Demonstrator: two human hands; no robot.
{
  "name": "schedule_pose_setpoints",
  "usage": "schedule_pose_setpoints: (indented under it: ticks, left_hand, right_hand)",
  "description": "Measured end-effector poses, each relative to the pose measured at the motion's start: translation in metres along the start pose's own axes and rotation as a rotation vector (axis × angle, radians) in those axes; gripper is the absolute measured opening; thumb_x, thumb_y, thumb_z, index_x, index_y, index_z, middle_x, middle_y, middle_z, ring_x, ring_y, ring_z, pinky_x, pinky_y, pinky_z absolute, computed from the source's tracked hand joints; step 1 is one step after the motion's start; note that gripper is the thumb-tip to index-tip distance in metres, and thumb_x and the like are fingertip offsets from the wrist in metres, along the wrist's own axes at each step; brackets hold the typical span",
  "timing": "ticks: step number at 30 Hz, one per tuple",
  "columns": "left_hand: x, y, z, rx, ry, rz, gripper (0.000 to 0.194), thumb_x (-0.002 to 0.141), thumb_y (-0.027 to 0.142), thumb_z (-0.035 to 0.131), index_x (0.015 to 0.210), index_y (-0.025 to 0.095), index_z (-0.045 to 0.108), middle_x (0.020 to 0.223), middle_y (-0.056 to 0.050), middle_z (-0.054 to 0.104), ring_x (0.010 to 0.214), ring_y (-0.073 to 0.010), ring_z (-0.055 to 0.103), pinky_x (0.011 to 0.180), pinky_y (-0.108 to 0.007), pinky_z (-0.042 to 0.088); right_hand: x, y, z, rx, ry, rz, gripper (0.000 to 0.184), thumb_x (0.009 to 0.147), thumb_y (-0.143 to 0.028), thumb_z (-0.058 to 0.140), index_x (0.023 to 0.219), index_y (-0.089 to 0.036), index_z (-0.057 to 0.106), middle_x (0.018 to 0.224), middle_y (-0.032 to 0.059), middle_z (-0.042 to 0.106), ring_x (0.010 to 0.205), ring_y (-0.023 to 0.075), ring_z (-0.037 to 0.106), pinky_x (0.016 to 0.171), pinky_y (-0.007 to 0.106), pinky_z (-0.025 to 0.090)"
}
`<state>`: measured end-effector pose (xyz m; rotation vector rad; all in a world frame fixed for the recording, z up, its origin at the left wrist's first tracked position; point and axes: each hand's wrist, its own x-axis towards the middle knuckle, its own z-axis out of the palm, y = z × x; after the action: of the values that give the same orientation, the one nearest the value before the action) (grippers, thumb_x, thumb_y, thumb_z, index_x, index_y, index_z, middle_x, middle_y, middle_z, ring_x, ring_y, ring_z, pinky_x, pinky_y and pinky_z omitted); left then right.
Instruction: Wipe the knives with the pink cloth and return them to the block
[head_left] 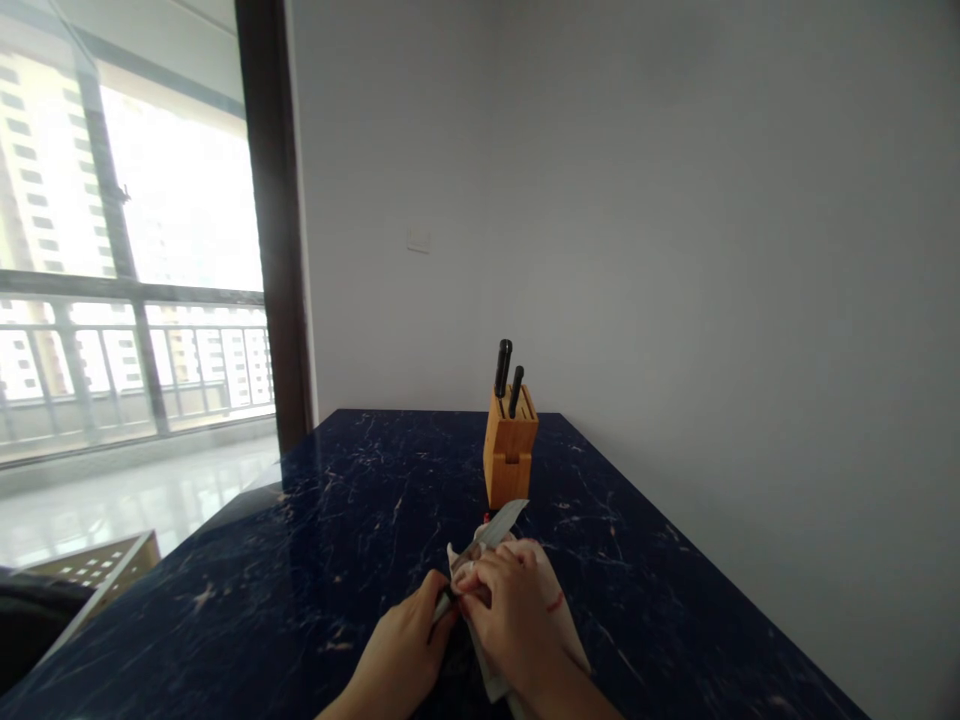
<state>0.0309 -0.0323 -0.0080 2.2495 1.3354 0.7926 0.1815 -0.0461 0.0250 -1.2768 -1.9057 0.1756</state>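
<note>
My left hand is wrapped round the dark handle of a kitchen knife, whose blade points forward and to the right. In my right hand is a white cloth with red marks, pinched against the blade near the handle. Part of the cloth hangs down beneath the right hand and wrist. Just beyond the knife's tip stands a wooden knife block, with two black-handled knives in its slots. A small red thing shows by the base of the block, too small to make out.
The dark blue marbled table stretches ahead to a grey wall, which also runs along its right side. At the lower left, a chair with a perforated back stands by the table edge, dark fabric on it. Glass doors are on the left.
</note>
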Motion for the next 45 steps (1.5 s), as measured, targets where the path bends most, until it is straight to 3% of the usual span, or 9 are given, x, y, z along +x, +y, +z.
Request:
schedule_pose_setpoints:
  ticks: [7, 17, 34, 45]
  left_hand:
    - [0.0006, 0.0003, 0.0016, 0.017, 0.033, -0.047, 0.007, 0.082, 0.016, 0.042, 0.082, 0.023, 0.044, 0.078, 0.0, 0.064, 0.074, -0.0148, 0.061, 0.066, -0.02, 0.04]
    - [0.0037, -0.0026, 0.001, -0.023, 0.025, -0.007, 0.009, 0.084, 0.017, 0.04, 0.087, 0.023, 0.045, 0.083, 0.0, 0.065, 0.077, -0.0141, 0.062, 0.069, -0.019, 0.041]
    - [0.0007, -0.0031, -0.0007, -0.073, 0.031, 0.012, 0.01, 0.086, 0.023, 0.039, 0.095, 0.024, 0.044, 0.089, -0.001, 0.065, 0.082, -0.0144, 0.061, 0.07, -0.02, 0.041]
    - [-0.0002, 0.0036, -0.0069, -0.015, -0.018, 0.022, 0.009, 0.086, 0.026, 0.037, 0.093, 0.025, 0.043, 0.089, -0.002, 0.065, 0.083, -0.0164, 0.061, 0.072, -0.022, 0.041]
  right_hand:
    - [0.0001, 0.0019, 0.0009, -0.029, 0.001, 0.027, 0.018, 0.069, -0.007, 0.056, 0.065, -0.024, 0.06, 0.075, -0.0053, 0.065, 0.083, 0.0142, 0.055, 0.082, 0.03, 0.027]
    - [0.0028, -0.0033, -0.005, -0.083, 0.006, -0.018, 0.015, 0.071, -0.01, 0.058, 0.07, -0.025, 0.058, 0.08, -0.0046, 0.064, 0.083, 0.0155, 0.053, 0.083, 0.033, 0.025]
    - [0.002, -0.0034, 0.0024, -0.009, 0.01, 0.02, 0.017, 0.071, -0.008, 0.055, 0.074, -0.024, 0.057, 0.083, -0.0036, 0.063, 0.085, 0.0161, 0.054, 0.083, 0.031, 0.028]
    - [0.0031, 0.0012, 0.0015, -0.143, 0.08, -0.009, 0.015, 0.074, -0.01, 0.053, 0.08, -0.023, 0.056, 0.083, -0.002, 0.062, 0.083, 0.0166, 0.055, 0.079, 0.03, 0.031]
